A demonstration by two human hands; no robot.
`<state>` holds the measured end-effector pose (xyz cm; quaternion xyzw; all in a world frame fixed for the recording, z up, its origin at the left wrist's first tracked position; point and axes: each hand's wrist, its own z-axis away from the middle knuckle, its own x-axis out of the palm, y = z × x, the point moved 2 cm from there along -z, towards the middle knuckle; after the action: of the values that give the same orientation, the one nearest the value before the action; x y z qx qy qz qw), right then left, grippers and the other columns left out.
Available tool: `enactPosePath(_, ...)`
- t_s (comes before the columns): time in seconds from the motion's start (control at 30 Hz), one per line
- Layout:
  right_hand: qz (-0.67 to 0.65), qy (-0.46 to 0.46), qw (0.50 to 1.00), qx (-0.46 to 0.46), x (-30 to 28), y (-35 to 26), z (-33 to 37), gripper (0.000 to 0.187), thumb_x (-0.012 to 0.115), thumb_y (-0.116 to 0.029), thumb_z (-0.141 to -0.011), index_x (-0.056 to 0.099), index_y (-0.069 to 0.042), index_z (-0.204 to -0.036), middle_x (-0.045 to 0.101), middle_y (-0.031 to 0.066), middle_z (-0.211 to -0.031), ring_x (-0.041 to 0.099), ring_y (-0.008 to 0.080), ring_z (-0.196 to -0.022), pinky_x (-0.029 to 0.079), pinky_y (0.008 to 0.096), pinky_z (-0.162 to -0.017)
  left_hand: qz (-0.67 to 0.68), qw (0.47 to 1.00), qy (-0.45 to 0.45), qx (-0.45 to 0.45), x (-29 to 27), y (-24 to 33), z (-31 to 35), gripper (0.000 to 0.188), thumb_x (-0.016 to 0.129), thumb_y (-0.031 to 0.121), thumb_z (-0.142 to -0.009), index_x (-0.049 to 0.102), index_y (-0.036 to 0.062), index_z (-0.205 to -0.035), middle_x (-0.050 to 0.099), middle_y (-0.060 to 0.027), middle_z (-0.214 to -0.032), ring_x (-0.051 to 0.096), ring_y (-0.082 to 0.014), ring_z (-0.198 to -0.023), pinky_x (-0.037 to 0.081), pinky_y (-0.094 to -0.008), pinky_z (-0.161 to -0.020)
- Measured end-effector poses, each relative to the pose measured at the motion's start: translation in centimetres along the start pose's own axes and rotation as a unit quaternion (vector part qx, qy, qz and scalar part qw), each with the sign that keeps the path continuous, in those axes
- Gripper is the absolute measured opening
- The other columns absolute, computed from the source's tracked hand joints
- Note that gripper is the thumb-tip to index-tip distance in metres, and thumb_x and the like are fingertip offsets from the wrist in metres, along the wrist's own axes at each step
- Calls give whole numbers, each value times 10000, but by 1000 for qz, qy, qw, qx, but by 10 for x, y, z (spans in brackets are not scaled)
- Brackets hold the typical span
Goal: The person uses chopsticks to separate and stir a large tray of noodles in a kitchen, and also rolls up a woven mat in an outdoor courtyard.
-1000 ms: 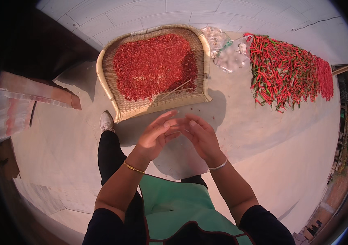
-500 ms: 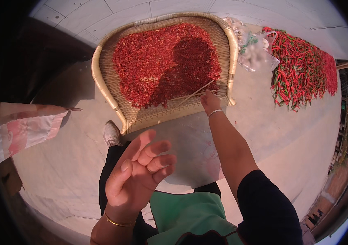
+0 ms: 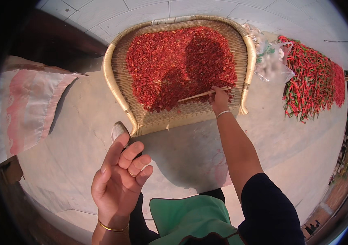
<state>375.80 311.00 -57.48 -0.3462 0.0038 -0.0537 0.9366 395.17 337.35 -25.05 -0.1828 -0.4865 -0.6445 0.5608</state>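
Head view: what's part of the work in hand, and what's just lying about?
In use:
Right hand, gripping wooden sticks
Chopped red chillies
Woven tray under the chillies

Left hand is empty, raised.

Apparently just lying about:
Pile of whole chillies, red and green
Clear plastic bag of pale bulbs
Pink-and-white cloth

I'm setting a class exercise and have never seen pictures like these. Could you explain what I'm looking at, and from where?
No machine is working here: these are a person's bare hands. Every picture comes from a wide camera on that person's head, looking down, so straight edges bend near the rim. The right hand grips thin sticks at a woven tray spread with chopped red peppers. The left hand is raised, fingers loosely curled, with nothing visible in it. On the floor, right of the tray, lie plastic bags and whole peppers.
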Motion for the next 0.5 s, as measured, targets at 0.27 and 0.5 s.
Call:
enactPosePath(0.27,-81,-114,982,-126,-53,-90,21,201,527,-199,-933,595,-38,-1031,605,47,-855,611,143,-736,512,255,-629,46,998,-26,22,9,4,-31,540,362,369,-966,312,76,-1417,451,-152,-1373,462,-310,-1244,384,-446,-1031)
enactPosePath(0.5,-329,46,938,-94,-59,-78,-25,221,509,-175,-943,566,-19,-1089,601,63,-932,617,155,-795,533,277,-741,44,998,-38,13,14,-1,-46,527,362,405,-966,357,109,-1402,426,-125,-1403,417,-295,-1287,326,-453,-1070)
